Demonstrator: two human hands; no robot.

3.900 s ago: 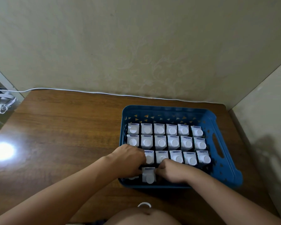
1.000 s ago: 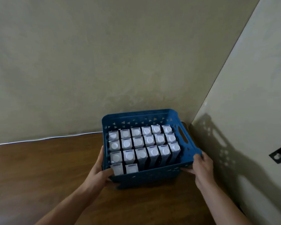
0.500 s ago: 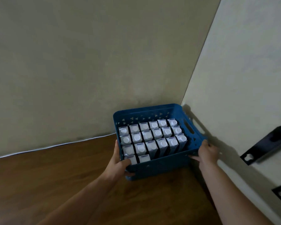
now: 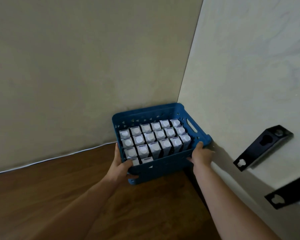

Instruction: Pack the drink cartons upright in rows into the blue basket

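Your left hand and right hand grip the blue basket, fingers curled round its near corners; upright drink cartons fill rows; their labels are unreadable.

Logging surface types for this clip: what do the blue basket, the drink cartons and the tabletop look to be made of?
Blue basket: seemingly moulded plastic, matte, with triangular cut-outs and a moulded handle slot.
Drink cartons: probably coated paperboard, pale, boxy, each with a round white cap that looks plastic.
Tabletop: wood or wood-look laminate, brown with visible grain and a slight sheen; which one cannot be told.
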